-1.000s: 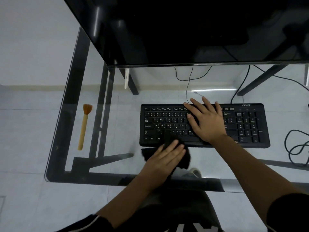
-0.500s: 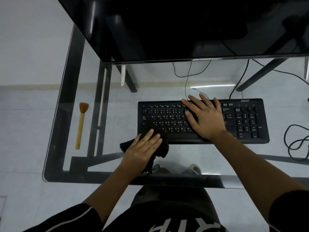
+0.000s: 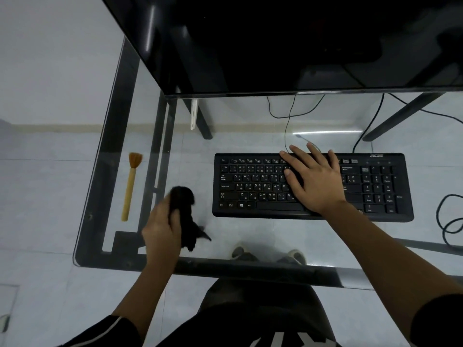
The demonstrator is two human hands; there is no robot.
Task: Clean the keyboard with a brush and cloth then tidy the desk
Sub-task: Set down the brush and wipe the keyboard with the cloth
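two hands at work on a glass desk [image 3: 213, 265]. your left hand [image 3: 160, 231] grips a black cloth [image 3: 185, 211], fingers curled round it. the cloth is bunched into a dark, blurred wad with a loose corner sticking out to the right. it is just left of the keyboard [image 3: 250, 189], apart from it. your right hand [image 3: 317, 181] lies flat on the middle of the keyboard, fingers straight and spread, holding nothing. the keyboard is black and full-width, with white legends and a number pad at its right end. a brush [image 3: 130, 189], with a pale wooden handle and rust-brown bristles pointing away from you, lies well to the left. a dark monitor [image 3: 275, 46] stands behind.
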